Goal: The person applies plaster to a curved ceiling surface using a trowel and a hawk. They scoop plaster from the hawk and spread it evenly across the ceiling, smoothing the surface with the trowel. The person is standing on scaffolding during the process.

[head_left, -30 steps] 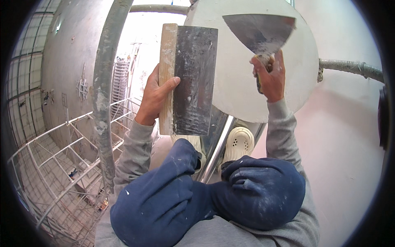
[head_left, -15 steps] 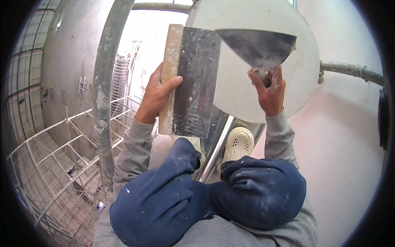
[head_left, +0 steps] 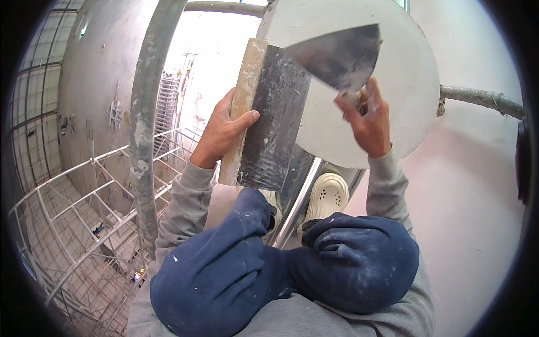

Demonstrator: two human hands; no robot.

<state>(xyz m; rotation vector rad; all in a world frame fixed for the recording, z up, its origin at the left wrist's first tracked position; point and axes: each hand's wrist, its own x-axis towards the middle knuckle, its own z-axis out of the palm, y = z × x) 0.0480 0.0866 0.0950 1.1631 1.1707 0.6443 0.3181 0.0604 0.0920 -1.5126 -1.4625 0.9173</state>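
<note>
My left hand [head_left: 227, 132] is closed around the wooden edge of a wide plastering blade [head_left: 275, 121], thumb lying on its front. The dark metal face is smeared with dried white plaster. My right hand [head_left: 370, 121] grips the short handle of a triangular putty knife [head_left: 345, 55], partly hidden by my fingers. One corner of the knife's blade meets or overlaps the upper right edge of the wide blade. Beneath both tools lies a large round off-white surface [head_left: 337, 132] with a smooth top.
A plaster-spattered scaffold pole [head_left: 147, 112] rises at my left, with white scaffold frames [head_left: 84, 208] and a tiled floor far below. Another pole [head_left: 480, 98] runs to the right beside a pale wall [head_left: 466, 224]. My cream clog [head_left: 327, 196] rests near a metal rail [head_left: 297, 202].
The putty knife has tilted counterclockwise, its right corner swinging up and its left corner shifting towards the wide blade. The wide blade has leaned to the right and moved slightly right.
</note>
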